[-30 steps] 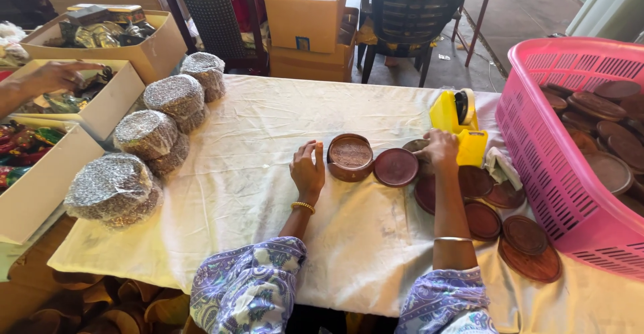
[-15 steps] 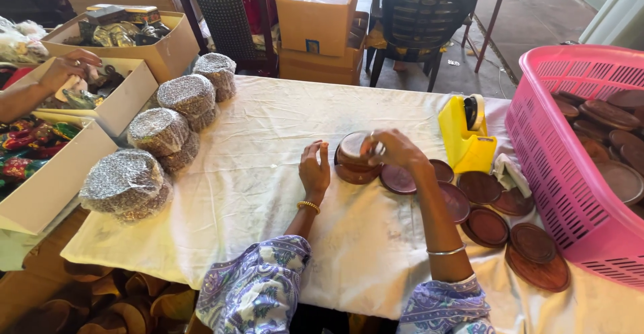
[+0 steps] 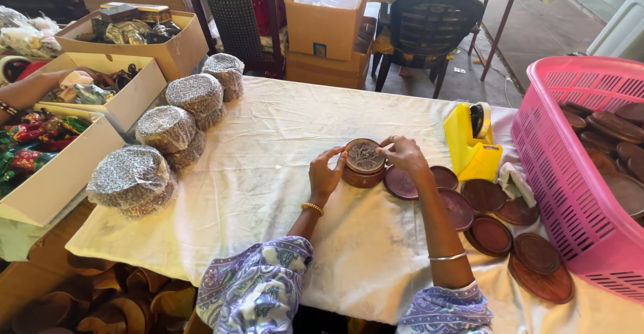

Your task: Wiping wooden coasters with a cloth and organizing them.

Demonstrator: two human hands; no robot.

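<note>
Where the patterned sleeves end at the near edge of the table, both forearms reach forward over the white cloth (image 3: 268, 146) to a small round brown box (image 3: 363, 166) near the middle of the table. The left hand (image 3: 327, 173) cups the box's left side with its fingers curled against the wall. The right hand (image 3: 402, 156) pinches the rim of the embossed lid (image 3: 364, 154) between thumb and fingertips, the lid sitting flat on top of the box.

Judging by its look, the box is carved wood or something like it: stiff, fairly light, not slippery, and unlikely to break under a firm hold. The thin lid is best taken by its edge, as the right hand does, while the body is steadied at its sides.

Just right of the box, loose brown discs (image 3: 490, 233) lie spread on the cloth, some overlapping. Beyond them stands a yellow tape dispenser (image 3: 469, 146), and a pink basket (image 3: 557, 173) with more discs sits at the right edge. To the left, foil-wrapped round bundles (image 3: 164, 129) stand in a row, with open cardboard boxes (image 3: 127, 99) beside them, where another person's hand (image 3: 40, 86) reaches in. Chairs (image 3: 429, 25) stand past the far side.
</note>
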